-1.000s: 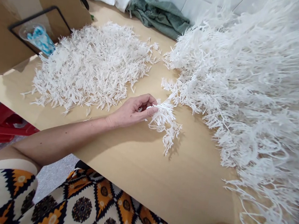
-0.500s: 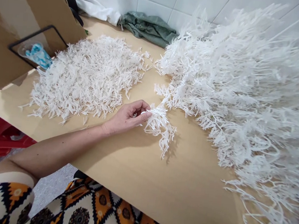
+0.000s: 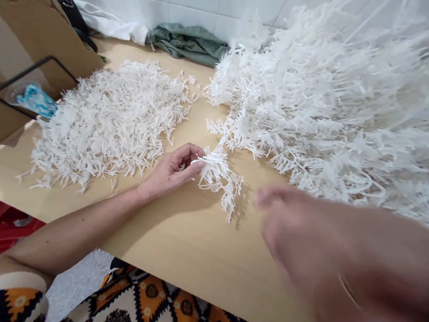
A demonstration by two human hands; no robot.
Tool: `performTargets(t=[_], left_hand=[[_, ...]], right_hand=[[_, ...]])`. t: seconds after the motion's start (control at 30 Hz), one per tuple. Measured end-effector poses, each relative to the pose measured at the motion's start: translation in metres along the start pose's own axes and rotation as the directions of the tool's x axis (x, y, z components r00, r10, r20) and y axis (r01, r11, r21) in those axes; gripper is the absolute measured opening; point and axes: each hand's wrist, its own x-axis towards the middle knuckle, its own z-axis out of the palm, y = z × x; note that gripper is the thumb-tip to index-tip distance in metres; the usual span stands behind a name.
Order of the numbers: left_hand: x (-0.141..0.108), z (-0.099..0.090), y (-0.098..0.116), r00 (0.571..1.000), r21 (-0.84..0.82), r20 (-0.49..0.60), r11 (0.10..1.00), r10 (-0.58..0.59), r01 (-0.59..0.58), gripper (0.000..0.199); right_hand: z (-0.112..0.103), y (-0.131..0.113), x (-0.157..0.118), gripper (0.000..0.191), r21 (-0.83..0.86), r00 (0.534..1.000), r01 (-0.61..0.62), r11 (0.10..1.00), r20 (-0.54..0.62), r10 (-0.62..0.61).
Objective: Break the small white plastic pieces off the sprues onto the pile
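My left hand [image 3: 176,168] is closed, thumb against fingers, on the end of a small bunch of white plastic sprigs [image 3: 219,171]. The bunch fans out to the right of my fingertips, and its feathery tip hangs toward the front of the table. My right hand [image 3: 285,218] is over the table to the right of the bunch, apart from it. Motion smears its fingers, so I cannot make out whether it holds anything.
A heap of short white sprigs [image 3: 112,121] lies at left. A larger pile of long white fronds [image 3: 319,100] fills the right. At the back lie a dark green cloth [image 3: 190,42] and a white cloth [image 3: 110,23]. A cardboard box [image 3: 15,25] stands left, near a cup [image 3: 34,99] with blue-and-white contents.
My right hand has come in from the lower right, over the table. My left hand keeps hold of the white sprigs. The view has shifted slightly right.
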Motion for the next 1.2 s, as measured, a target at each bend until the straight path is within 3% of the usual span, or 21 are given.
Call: performTargets(t=[0.03,0.1,0.17,0.37,0.47,0.63,0.87,1.0,1.1,1.2], left_hand=[[0.000,0.000,0.001,1.000,0.018,0.002,1.000,0.017,-0.017,0.032],[-0.001,0.002,0.005,0.999,0.055,0.009,0.997,0.051,-0.052,0.030],[0.000,0.004,0.008,0.997,0.100,0.013,0.992,0.082,-0.083,0.027],[0.002,0.007,0.011,0.993,0.195,0.023,0.974,0.113,-0.115,0.023],[0.001,0.006,0.015,0.997,0.189,0.043,0.980,0.062,-0.069,0.029],[0.000,0.006,0.020,0.999,0.136,0.016,0.990,-0.031,0.029,0.036],[0.003,0.005,0.010,1.000,0.066,-0.014,0.998,-0.002,0.003,0.031],[0.004,0.004,0.010,0.999,0.099,0.030,0.995,0.019,-0.022,0.028],[0.004,0.006,0.011,0.997,0.186,0.051,0.980,0.062,-0.070,0.024],[0.002,0.010,0.010,0.983,0.198,0.148,0.970,0.110,-0.138,0.025]], right_hand=[[0.006,0.009,0.021,0.006,0.021,0.999,-0.011,1.000,0.049,0.010],[0.022,0.031,0.054,0.007,0.078,0.977,-0.214,0.974,0.002,0.215],[0.040,0.050,0.072,0.013,0.175,0.941,-0.326,0.929,-0.032,0.336],[0.068,0.076,0.071,0.021,0.257,0.882,-0.471,0.844,0.137,0.451],[0.070,0.082,0.070,0.017,0.288,0.878,-0.477,0.830,0.123,0.462],[0.076,0.090,0.070,0.010,0.293,0.933,-0.328,0.898,-0.049,0.356],[0.077,0.089,0.067,0.007,0.068,0.969,-0.217,0.974,-0.108,0.223],[0.084,0.090,0.065,0.010,-0.098,0.978,-0.172,0.980,-0.138,0.158],[0.090,0.100,0.063,0.008,-0.123,0.962,-0.226,0.966,-0.187,0.201],[0.087,0.117,0.061,0.003,-0.017,0.888,-0.355,0.935,-0.317,0.332]])
